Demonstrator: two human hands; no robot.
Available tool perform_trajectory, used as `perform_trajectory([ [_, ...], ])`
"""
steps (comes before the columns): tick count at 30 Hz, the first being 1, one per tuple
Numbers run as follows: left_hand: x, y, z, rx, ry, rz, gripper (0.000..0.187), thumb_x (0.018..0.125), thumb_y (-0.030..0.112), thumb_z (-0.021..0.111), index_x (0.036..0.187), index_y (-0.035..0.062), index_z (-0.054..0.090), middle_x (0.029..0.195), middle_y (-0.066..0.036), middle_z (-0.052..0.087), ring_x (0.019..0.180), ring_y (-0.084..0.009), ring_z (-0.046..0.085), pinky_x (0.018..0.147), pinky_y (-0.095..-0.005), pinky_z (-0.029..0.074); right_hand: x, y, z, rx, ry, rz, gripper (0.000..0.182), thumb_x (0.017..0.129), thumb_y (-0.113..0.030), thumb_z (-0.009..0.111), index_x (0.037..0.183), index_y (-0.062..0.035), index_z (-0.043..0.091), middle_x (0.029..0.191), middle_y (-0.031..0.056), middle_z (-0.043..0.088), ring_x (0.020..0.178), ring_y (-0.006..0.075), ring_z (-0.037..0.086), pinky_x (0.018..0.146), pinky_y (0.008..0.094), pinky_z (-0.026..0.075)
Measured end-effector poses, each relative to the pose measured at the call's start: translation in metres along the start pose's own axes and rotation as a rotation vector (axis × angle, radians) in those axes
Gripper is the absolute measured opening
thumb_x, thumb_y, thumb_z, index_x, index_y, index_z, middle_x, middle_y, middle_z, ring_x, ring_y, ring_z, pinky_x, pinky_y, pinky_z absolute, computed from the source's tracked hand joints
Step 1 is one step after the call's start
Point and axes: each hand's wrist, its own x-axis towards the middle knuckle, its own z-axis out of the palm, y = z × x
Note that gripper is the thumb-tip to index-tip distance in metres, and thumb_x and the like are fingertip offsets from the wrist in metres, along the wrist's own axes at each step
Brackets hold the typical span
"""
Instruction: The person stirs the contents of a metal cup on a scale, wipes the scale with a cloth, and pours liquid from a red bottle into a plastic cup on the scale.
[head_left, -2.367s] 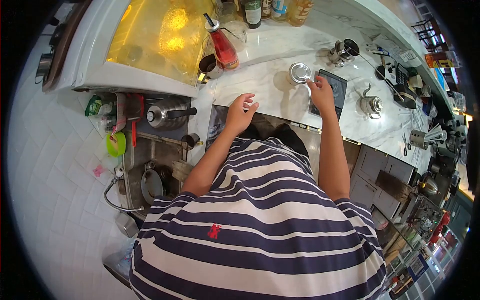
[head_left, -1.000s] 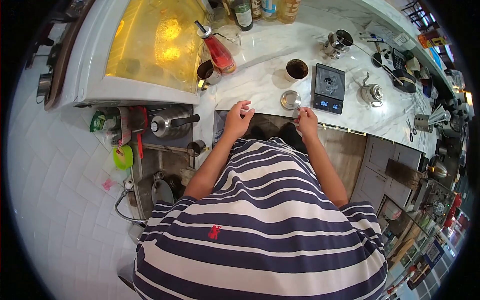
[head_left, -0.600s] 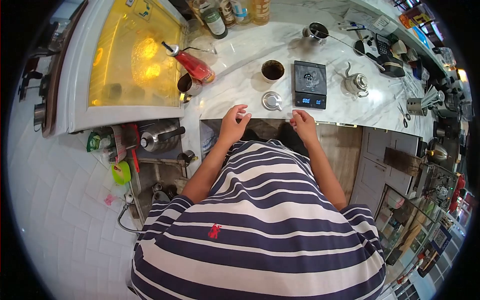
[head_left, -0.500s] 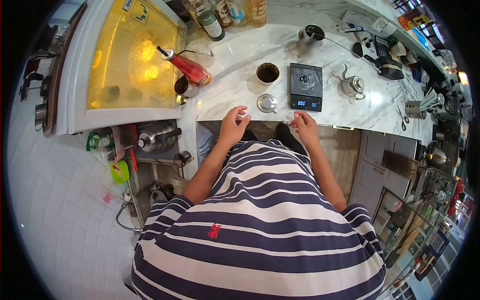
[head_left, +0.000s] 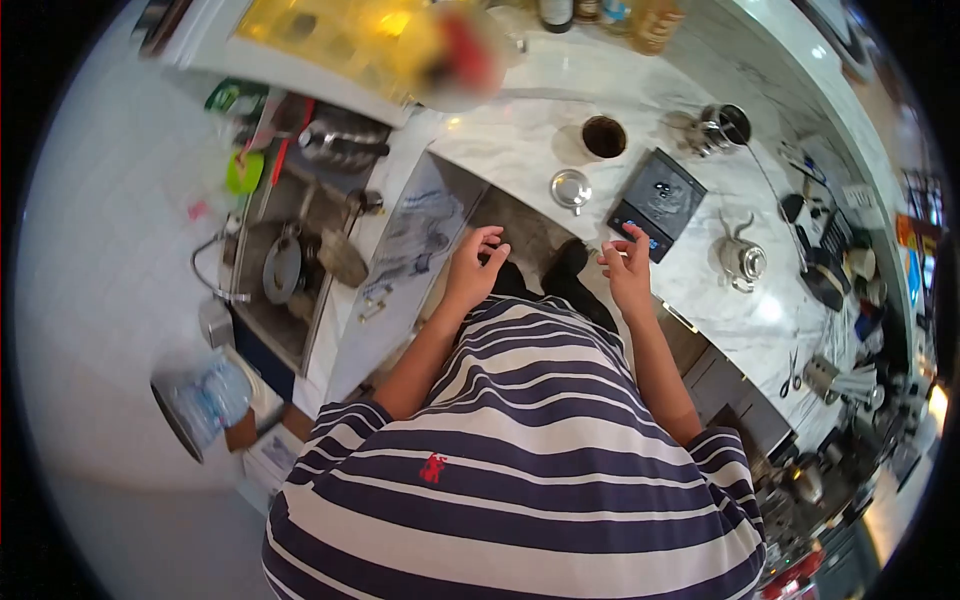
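Observation:
My left hand (head_left: 476, 268) hangs in front of the counter edge, over the gap above the floor, with fingers apart and nothing in it. My right hand (head_left: 628, 272) is open too, its fingertips close to the near corner of a black digital scale (head_left: 662, 196) with a lit display. Between the hands, farther in on the marble counter (head_left: 520, 125), lies a small round metal lid or dish (head_left: 571, 187). Behind that stands a cup (head_left: 606, 157) with dark contents. Right of the scale is a small silver gooseneck kettle (head_left: 743, 261).
At the back right stands a metal pitcher (head_left: 712, 135). Scissors (head_left: 792, 375) lie near the right counter edge. Bottles (head_left: 655, 28) line the back. To the left are a sink (head_left: 262, 245), a large steel kettle (head_left: 338, 147) and a clear water jug (head_left: 222, 393).
My view has turned left, so the counter now slants and more of the sink side shows. Both hands stay empty, held before my body, with the left now farther from the counter edge.

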Motion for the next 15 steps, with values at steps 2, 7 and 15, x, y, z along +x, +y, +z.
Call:
perform_trajectory([
  [2, -0.016, -0.018, -0.006, -0.040, 0.055, -0.015, 0.040, 0.096, 0.022, 0.075, 0.130, 0.0042, 0.066, 0.113, -0.013, 0.072, 0.090, -0.0182, 0.067, 0.082, -0.0338, 0.053, -0.005, -0.005, 0.015, 0.009, -0.028, 0.007, 0.059, 0.101, -0.020, 0.069, 0.148, -0.0049, 0.038, 0.107, 0.0101, 0.063, 0.086, 0.0142, 0.065, 0.067, 0.0270, 0.050],
  [7, -0.059, -0.041, -0.030, -0.093, 0.202, -0.057, 0.040, 0.096, 0.021, 0.075, 0.131, 0.0039, 0.066, 0.114, -0.013, 0.071, 0.091, -0.0186, 0.067, 0.082, -0.0334, 0.053, -0.012, 0.002, 0.049, -0.095, -0.155, -0.015, 0.057, 0.101, -0.021, 0.068, 0.148, -0.0045, 0.040, 0.106, 0.0107, 0.063, 0.087, 0.0149, 0.064, 0.071, 0.0287, 0.051],
  [15, -0.170, -0.140, -0.119, -0.156, 0.472, -0.127, 0.039, 0.095, 0.019, 0.075, 0.130, 0.0047, 0.066, 0.114, -0.012, 0.071, 0.091, -0.0178, 0.067, 0.086, -0.0337, 0.054, -0.009, 0.036, 0.177, -0.371, -0.347, -0.245, 0.048, 0.100, -0.023, 0.069, 0.140, -0.0037, 0.051, 0.102, 0.0130, 0.068, 0.089, 0.0203, 0.067, 0.080, 0.0348, 0.054],
])
